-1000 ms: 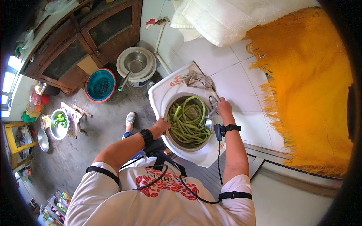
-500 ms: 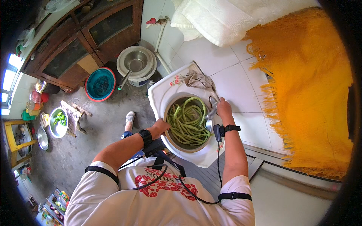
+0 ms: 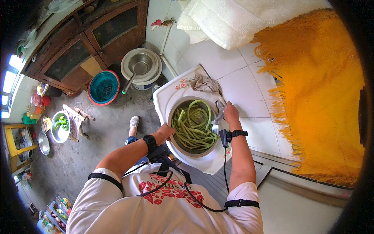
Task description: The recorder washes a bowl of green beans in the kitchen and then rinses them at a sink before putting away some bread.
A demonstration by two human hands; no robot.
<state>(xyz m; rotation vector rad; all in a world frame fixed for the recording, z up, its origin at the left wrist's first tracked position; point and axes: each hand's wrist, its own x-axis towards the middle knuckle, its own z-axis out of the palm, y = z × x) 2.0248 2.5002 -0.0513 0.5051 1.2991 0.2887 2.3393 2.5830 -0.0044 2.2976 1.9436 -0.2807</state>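
Long green beans (image 3: 187, 132) lie coiled in a round metal basin (image 3: 194, 154), which sits in a white corner washbasin (image 3: 163, 94) with printed flowers. My left hand (image 3: 165, 133) is closed on the basin's left rim, its thumb side showing. At the back right of the washbasin, my right hand (image 3: 231, 113) is closed around the handle of the silver faucet (image 3: 219, 115); the fingertips are partly hidden. The spout reaches over the basin's right edge. Whether water runs from it, I cannot tell.
A grey cloth (image 3: 205, 84) lies on the washbasin's back corner. To the left on the floor stand a teal tub (image 3: 103, 86), a white bucket topped by a metal ladle (image 3: 139, 64), and a bowl of green peppers (image 3: 60, 136). A yellow fringed cloth (image 3: 319, 89) hangs at right.
The metal basin and the beans have shifted very slightly to the left. Both hands stay in nearly the same places.
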